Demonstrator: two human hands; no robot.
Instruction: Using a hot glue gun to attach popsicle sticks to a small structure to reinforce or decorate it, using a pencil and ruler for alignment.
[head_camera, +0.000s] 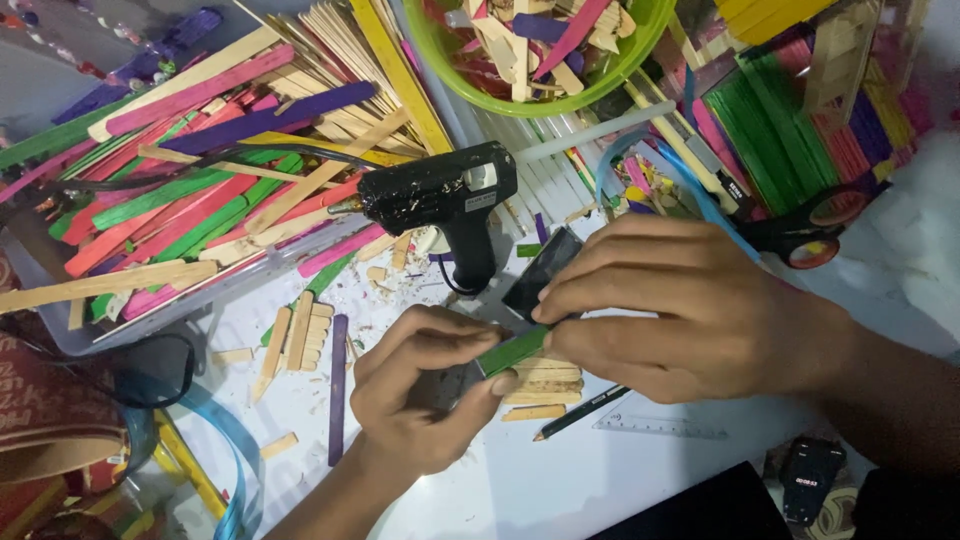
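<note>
My left hand (420, 385) and my right hand (670, 305) meet over a white work surface (560, 480). Both pinch a short green craft stick (512, 351), the left at its lower end, the right at its upper end. Under my right fingers a dark flat object (545, 268) shows, partly hidden. Just below the green stick lies a small stack of plain wooden stick pieces (545, 385). A black glue gun (440, 195) lies on its side directly above my left hand, nozzle pointing left.
A heap of coloured craft sticks (200, 170) fills a tray at the left. A green bowl (540, 90) of stick scraps sits at the top. Scissors (810, 225), sorted stick bundles (790, 110), a pencil (580, 412), a clear ruler (660, 425) and a purple stick (337, 390) lie around.
</note>
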